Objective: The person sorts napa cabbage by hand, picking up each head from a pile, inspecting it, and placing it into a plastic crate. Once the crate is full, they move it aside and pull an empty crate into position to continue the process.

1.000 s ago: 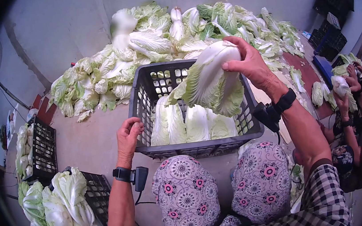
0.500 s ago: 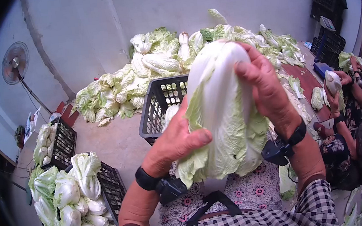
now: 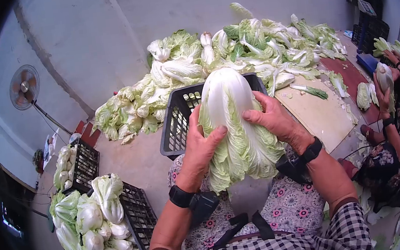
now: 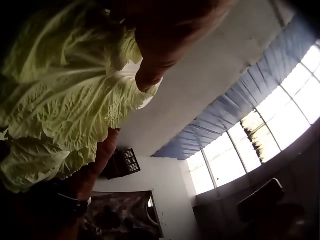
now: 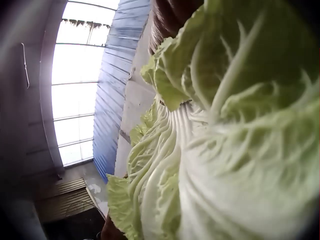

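Note:
A napa cabbage (image 3: 231, 116) is held up before the person's lap, white base up and leafy end down. The left hand (image 3: 196, 147) grips one side of it, thumb across the front leaves. From the other side the right hand (image 3: 278, 121) holds it, thumb near the white ribs; most fingers of both hands are hidden behind the head. Green crinkled leaves (image 4: 70, 95) and a dark thumb fill much of the left wrist view. Ribbed pale leaves (image 5: 200, 165) spread across the right wrist view. Behind the cabbage stands a black plastic crate (image 3: 174, 138), partly covered.
A heap of loose cabbage leaves (image 3: 133, 103) lies along the wall. At the left are crates of cabbages (image 3: 93, 231) and a standing fan (image 3: 24, 87). A pale board (image 3: 314, 112) with a green-tipped leaf lies right of the crate. Another person (image 3: 399, 141) works at the right.
The right hand brought the cabbage from above the crate toward the body. The left hand left the crate's rim and took hold of the cabbage, which now stands more upright.

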`<state>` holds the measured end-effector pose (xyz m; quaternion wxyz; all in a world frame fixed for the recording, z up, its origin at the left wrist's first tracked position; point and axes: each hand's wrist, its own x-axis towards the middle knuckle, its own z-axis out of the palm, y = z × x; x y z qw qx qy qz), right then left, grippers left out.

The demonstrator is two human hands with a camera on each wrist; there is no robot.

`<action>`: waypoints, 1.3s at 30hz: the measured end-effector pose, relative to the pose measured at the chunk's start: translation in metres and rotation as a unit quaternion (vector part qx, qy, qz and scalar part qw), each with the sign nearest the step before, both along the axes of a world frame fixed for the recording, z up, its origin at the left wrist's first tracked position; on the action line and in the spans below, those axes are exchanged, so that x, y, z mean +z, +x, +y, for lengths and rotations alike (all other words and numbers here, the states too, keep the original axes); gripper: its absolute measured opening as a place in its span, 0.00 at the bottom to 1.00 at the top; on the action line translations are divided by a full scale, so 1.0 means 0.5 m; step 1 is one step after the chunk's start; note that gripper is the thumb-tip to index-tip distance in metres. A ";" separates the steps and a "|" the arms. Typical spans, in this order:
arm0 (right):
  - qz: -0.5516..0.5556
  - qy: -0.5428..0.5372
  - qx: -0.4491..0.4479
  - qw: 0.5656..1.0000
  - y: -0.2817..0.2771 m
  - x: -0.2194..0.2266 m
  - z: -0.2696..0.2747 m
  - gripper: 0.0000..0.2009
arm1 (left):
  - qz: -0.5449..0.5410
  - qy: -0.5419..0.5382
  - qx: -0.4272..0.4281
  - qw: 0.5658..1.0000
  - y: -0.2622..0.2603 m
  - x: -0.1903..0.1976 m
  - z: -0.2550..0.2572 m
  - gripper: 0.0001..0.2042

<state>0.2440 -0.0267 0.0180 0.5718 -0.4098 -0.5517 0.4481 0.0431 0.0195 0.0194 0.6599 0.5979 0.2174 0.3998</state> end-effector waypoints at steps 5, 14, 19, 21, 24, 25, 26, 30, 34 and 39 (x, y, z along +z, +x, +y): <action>-0.079 0.027 -0.067 0.994 0.017 -0.044 0.013 0.39 | 0.023 0.062 0.000 0.998 0.043 -0.034 0.029 0.49; -0.153 0.007 -0.080 0.985 -0.006 -0.064 0.056 0.41 | -0.073 -0.107 0.068 0.989 0.040 -0.078 0.062 0.34; -0.197 0.033 -0.068 0.977 -0.019 -0.063 0.067 0.41 | -0.063 -0.101 0.037 0.992 0.020 -0.071 0.065 0.31; -0.167 0.017 -0.057 0.984 -0.033 -0.058 0.068 0.40 | -0.071 -0.127 0.026 0.989 0.009 -0.068 0.066 0.31; -0.166 0.017 -0.047 0.985 -0.040 -0.067 0.073 0.39 | -0.084 -0.144 0.033 0.986 0.002 -0.061 0.059 0.31; -0.182 0.023 -0.053 0.981 -0.040 -0.068 0.074 0.38 | -0.089 -0.133 0.043 0.986 0.001 -0.062 0.058 0.31; -0.198 0.030 -0.060 0.978 -0.041 -0.070 0.073 0.38 | -0.092 -0.121 0.052 0.987 0.000 -0.064 0.057 0.31; -0.195 0.020 -0.086 0.977 -0.053 -0.054 0.055 0.37 | -0.088 -0.071 0.051 0.992 -0.007 -0.074 0.063 0.32; -0.214 0.063 -0.114 0.968 -0.053 -0.064 0.049 0.37 | -0.009 -0.007 0.013 1.000 -0.020 -0.063 0.066 0.37; -0.239 0.112 -0.068 0.962 -0.054 -0.073 0.056 0.37 | 0.067 -0.020 0.028 0.997 -0.027 -0.076 0.069 0.41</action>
